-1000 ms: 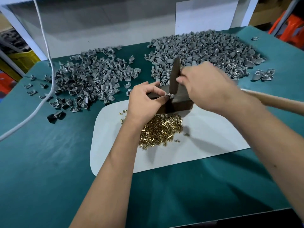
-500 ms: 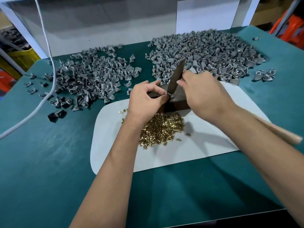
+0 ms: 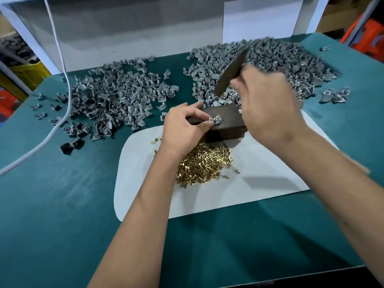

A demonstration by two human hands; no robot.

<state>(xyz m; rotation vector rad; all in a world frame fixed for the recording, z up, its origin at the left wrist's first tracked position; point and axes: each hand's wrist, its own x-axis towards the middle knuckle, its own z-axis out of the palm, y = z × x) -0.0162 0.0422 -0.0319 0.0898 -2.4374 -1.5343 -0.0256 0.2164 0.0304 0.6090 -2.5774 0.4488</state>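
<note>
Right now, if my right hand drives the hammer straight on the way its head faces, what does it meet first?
Probably the small grey part on the dark block, pinched by the left hand, whose fingertips sit right beside it. The right hand and hammer are blurred, so depth is uncertain.

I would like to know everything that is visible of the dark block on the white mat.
The dark block is a rectangular slab, dark brown and matte; its material cannot be told. It lies flat near the far edge of the white mat, slightly askew. The left hand rests on its top, and its fingers pinch a small grey part against that top. The heap of brass pieces lies just before its near side. The right hand holds a dark tool raised above it, not touching.
</note>
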